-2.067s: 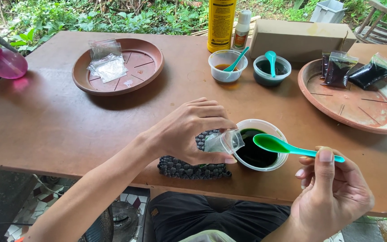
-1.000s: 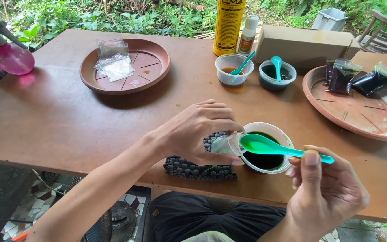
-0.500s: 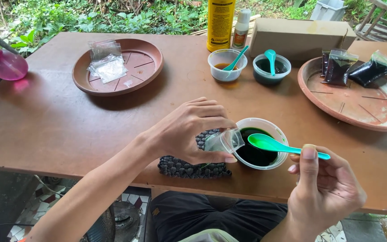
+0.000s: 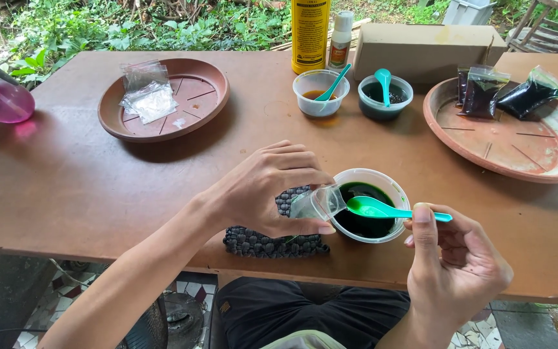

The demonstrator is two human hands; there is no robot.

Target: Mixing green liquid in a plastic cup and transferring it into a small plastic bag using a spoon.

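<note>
Spoon (image 4: 382, 208), bright green, sits level over the near cup, its bowl just at the mouth of a small clear bag (image 4: 318, 201). My right hand (image 4: 456, 265) is closed on the spoon's handle end, thumb pressed along the top and the other fingers curled under. My left hand (image 4: 269, 187) is closed on the bag, pinching it by the fingertips and holding it tilted with its open end touching the cup's near-left rim. I cannot tell whether anything lies in the bag. That white plastic cup (image 4: 392, 187) stands near the front edge of the brown table (image 4: 66, 187) and holds dark green liquid. Just beside it on the left, partly under my left hand, lies a dark woven mat (image 4: 253, 242).

Further back, near the middle, I see a clear cup (image 4: 310, 83) with amber liquid and a teal spoon, and beside it a cup (image 4: 372, 106) of dark green liquid with another teal spoon. To the right, a terracotta saucer (image 4: 505, 155) carries filled dark bags (image 4: 505, 94) at its far rim. To the left, a second saucer (image 4: 201, 103) holds clear bags (image 4: 146, 94). A pink spray bottle (image 4: 1, 100) rests at the far left edge. Along the back stand a yellow bottle (image 4: 310, 32), a small white bottle (image 4: 340, 42) and a cardboard box (image 4: 431, 42).
</note>
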